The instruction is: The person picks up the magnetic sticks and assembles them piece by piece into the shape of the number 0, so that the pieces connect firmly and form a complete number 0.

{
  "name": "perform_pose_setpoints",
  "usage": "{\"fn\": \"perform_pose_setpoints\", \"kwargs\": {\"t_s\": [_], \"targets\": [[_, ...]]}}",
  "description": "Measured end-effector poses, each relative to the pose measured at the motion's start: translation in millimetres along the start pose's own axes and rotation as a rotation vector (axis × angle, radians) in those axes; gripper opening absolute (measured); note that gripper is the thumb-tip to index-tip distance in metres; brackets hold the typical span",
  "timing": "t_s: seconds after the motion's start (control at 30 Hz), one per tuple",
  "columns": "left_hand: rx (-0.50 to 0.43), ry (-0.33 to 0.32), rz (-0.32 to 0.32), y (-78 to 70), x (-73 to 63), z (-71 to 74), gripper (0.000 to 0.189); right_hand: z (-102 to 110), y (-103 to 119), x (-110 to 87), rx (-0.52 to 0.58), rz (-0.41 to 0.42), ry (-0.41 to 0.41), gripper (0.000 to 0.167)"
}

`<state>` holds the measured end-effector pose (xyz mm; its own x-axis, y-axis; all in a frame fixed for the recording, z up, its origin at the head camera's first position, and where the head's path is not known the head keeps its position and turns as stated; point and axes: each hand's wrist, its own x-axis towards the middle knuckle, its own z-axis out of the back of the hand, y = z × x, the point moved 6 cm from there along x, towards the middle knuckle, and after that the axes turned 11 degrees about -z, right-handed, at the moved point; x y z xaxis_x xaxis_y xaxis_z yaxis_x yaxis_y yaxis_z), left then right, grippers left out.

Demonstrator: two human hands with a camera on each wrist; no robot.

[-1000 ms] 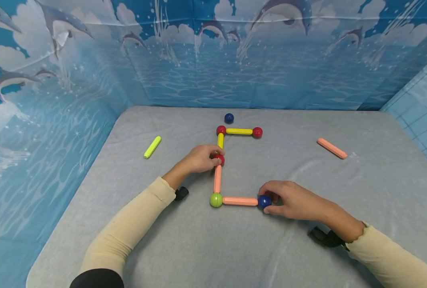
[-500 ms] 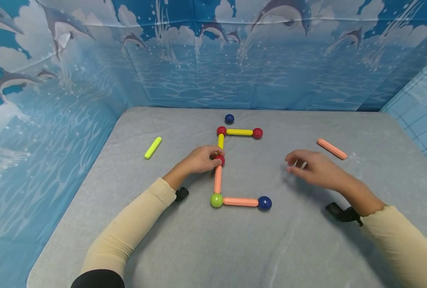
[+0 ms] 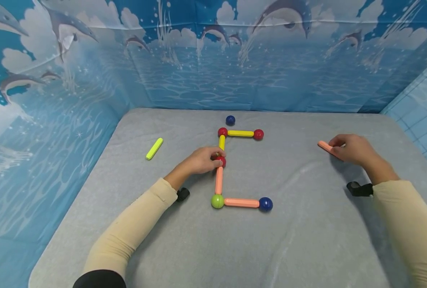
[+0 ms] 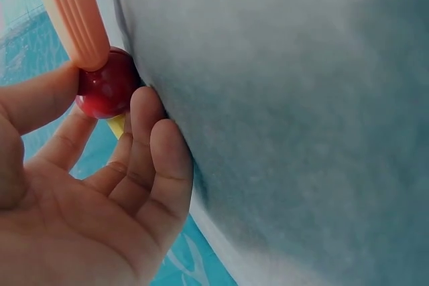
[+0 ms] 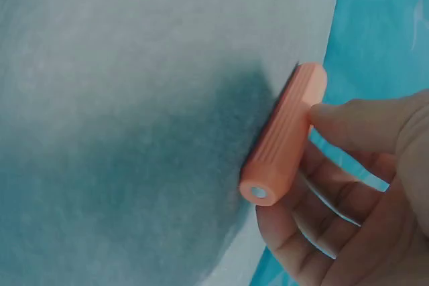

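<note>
My left hand pinches a red ball between thumb and fingers at the middle of a chain of rods and balls. From that ball an orange rod runs to a green ball, and another orange rod links it to a blue ball. Beyond the left hand, a yellow rod leads to a red ball, then a second yellow rod and a red ball. At the right, my right hand pinches a loose orange rod, which lies on the grey cloth.
A loose blue ball lies behind the chain. Left of the chain is a yellow-green rod. The grey cloth-covered table meets a blue dolphin-print curtain at the back and left.
My right hand has let go of the blue ball at the chain's near end, moved back and to the right, and taken hold of the loose orange rod. The left hand stays on its red ball.
</note>
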<state>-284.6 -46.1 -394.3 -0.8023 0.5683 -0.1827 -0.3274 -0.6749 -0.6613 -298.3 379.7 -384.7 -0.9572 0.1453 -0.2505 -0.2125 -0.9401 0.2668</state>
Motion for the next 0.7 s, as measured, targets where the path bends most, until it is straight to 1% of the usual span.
{"fn": "perform_pose_setpoints", "kwargs": {"t_s": [0.07,0.13,0.23,0.37,0.47,0.53,0.6,0.7], "targets": [[-0.003,-0.002,-0.003,-0.4,-0.2,0.2,0.032,-2,-3,1.1,0.021,-0.035,0.017,0.033],[-0.005,-0.004,-0.005,-0.6,-0.2,0.4,0.032,-3,-2,1.7,0.027,-0.05,0.004,0.03],[-0.005,-0.006,-0.005,-0.7,-0.4,1.1,0.032,-5,-1,2.9,0.015,-0.064,0.007,0.031],[-0.005,-0.008,-0.004,0.1,-0.4,1.1,0.031,-7,2,4.4,-0.02,-0.057,0.056,0.044],[-0.005,-0.006,-0.004,1.5,0.2,0.5,0.032,-9,3,3.9,-0.024,-0.049,0.092,0.049],[-0.006,-0.005,-0.005,2.5,0.7,-0.1,0.032,-11,5,2.8,-0.012,-0.043,0.101,0.051],[-0.006,-0.004,-0.005,3.2,0.8,-0.3,0.031,-12,7,-0.3,0.023,-0.039,0.111,0.052],[-0.009,-0.004,-0.004,3.4,0.4,-0.5,0.031,-12,16,-8.6,0.075,-0.012,0.097,0.052]]}}
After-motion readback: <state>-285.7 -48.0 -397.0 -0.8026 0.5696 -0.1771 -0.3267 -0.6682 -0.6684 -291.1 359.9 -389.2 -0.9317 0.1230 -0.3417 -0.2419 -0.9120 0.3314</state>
